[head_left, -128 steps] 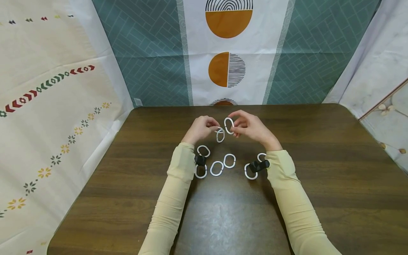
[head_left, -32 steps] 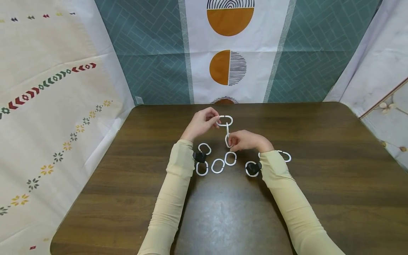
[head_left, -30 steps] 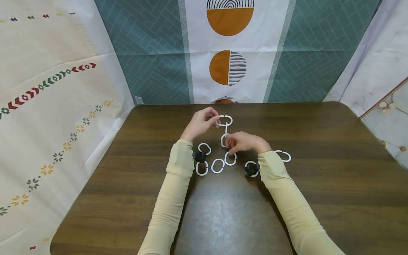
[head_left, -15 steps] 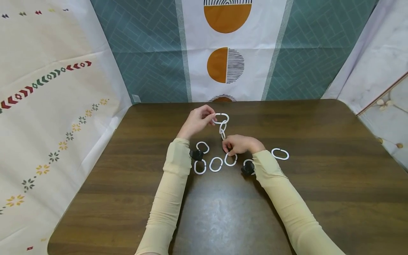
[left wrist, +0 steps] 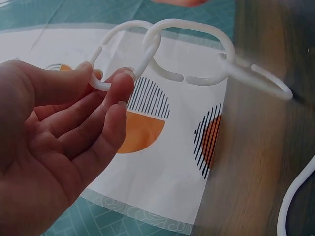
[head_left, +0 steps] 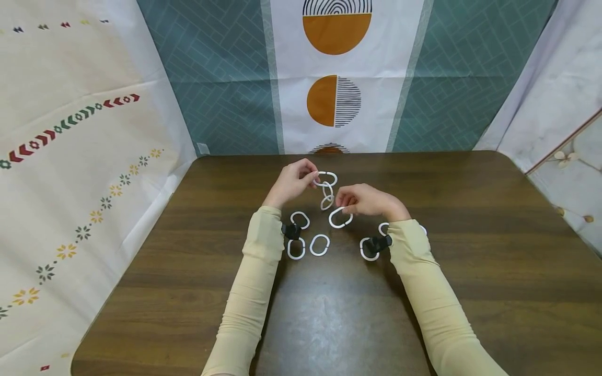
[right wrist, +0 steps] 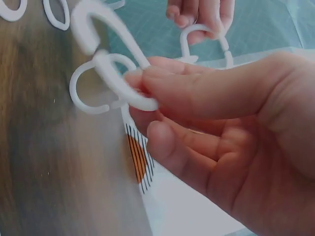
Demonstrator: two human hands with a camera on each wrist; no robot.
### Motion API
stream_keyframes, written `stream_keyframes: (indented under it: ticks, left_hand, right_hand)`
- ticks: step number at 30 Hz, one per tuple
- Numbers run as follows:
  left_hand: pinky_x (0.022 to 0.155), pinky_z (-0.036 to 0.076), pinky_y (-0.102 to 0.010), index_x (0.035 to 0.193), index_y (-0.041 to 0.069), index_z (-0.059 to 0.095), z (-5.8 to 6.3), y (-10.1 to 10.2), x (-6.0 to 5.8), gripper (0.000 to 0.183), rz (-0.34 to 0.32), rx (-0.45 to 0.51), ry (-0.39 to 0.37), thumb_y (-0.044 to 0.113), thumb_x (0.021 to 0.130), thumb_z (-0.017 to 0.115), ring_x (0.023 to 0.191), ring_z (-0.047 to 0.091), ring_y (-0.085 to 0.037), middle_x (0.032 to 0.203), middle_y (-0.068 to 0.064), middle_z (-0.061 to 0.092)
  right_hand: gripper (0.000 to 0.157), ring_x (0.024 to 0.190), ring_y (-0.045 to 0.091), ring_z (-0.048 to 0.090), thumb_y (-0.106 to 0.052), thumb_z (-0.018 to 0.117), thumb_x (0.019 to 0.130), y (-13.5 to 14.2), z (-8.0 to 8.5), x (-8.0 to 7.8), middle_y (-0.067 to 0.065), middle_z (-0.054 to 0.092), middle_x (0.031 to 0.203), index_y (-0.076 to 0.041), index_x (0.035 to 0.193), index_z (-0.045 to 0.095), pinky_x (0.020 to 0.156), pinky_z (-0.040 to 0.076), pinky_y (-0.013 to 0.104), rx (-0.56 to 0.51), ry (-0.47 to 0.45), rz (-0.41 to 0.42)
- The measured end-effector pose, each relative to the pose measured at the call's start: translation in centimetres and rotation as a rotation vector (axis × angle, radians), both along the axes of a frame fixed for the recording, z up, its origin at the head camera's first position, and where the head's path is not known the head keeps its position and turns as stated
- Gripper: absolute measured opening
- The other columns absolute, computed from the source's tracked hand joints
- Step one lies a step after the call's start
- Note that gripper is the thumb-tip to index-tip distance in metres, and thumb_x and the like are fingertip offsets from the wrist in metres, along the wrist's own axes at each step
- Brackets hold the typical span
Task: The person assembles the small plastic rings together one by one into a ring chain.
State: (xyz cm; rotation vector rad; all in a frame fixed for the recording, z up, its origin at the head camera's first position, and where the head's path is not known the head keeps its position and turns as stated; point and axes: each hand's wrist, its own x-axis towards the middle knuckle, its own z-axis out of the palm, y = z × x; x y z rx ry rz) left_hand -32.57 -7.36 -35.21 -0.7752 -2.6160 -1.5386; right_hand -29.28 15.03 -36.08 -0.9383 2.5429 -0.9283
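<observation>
My left hand (head_left: 312, 179) pinches the top ring of a short chain of white plastic rings (head_left: 326, 190) held above the brown table (head_left: 470, 250). In the left wrist view the left hand (left wrist: 112, 81) has thumb and fingers on the end ring, and the linked rings (left wrist: 189, 49) run away to the right. My right hand (head_left: 347, 208) pinches a separate white ring (head_left: 340, 218) just below the chain's lower end. In the right wrist view the right hand (right wrist: 140, 81) holds that ring (right wrist: 115, 73) close to another ring (right wrist: 81, 96).
Several loose white rings lie on the table: one (head_left: 299, 220) by my left wrist, two (head_left: 320, 245) (head_left: 296, 249) nearer me, another (head_left: 368, 250) under my right wrist. Patterned curtains hang behind and at both sides.
My right hand let go of the chain's lower end, reached down to the table, took hold of a loose ring and lifted it up beside the chain. The left hand kept hold of the top ring.
</observation>
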Motion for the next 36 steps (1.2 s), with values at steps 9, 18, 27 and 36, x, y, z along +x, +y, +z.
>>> stream_keyframes:
  ticks: [9, 18, 27, 36]
  left_hand:
    - [0.079, 0.057, -0.039, 0.101, -0.004, 0.059, -0.1, 0.1, -0.1, 0.012, 0.008, -0.034, -0.027, 0.008, 0.097, 0.057, 0.087, 0.068, -0.041, 0.093, -0.023, 0.069]
    - [0.084, 0.055, -0.048, 0.1, -0.004, 0.059, -0.4, 0.3, -0.1, 0.012, 0.002, -0.055, -0.044, 0.007, 0.096, 0.058, 0.086, 0.069, -0.04, 0.091, -0.023, 0.069]
    - [0.083, 0.056, -0.044, 0.1, -0.003, 0.06, -0.8, 0.5, 0.0, 0.011, -0.001, -0.072, -0.055, 0.007, 0.096, 0.058, 0.085, 0.069, -0.039, 0.09, -0.022, 0.07]
    - [0.074, 0.058, -0.031, 0.099, -0.004, 0.06, -0.3, 0.6, 0.2, 0.011, -0.004, -0.048, -0.032, 0.007, 0.095, 0.059, 0.081, 0.071, -0.034, 0.09, -0.022, 0.07]
  right_hand:
    - [0.019, 0.073, 0.031, 0.067, 0.001, 0.059, 0.091, -0.5, 0.7, 0.1, 0.022, 0.069, 0.092, 0.005, 0.109, 0.063, 0.068, 0.052, 0.03, -0.046, 0.058, -0.124]
    - [0.015, 0.079, 0.035, 0.067, -0.01, 0.063, 0.092, -0.5, 1.2, 0.3, 0.021, 0.067, 0.094, 0.002, 0.1, 0.067, 0.075, 0.054, 0.037, -0.191, 0.111, -0.395]
    - [0.015, 0.076, 0.019, 0.061, -0.015, 0.064, 0.093, -0.1, 1.3, 0.1, 0.016, 0.068, 0.092, -0.003, 0.102, 0.066, 0.07, 0.047, 0.028, -0.25, 0.229, -0.475]
    - [0.014, 0.058, 0.004, 0.062, -0.01, 0.061, 0.095, -0.5, 1.6, 0.2, 0.022, 0.071, 0.084, 0.001, 0.102, 0.056, 0.061, 0.055, 0.03, -0.316, 0.134, -0.504]
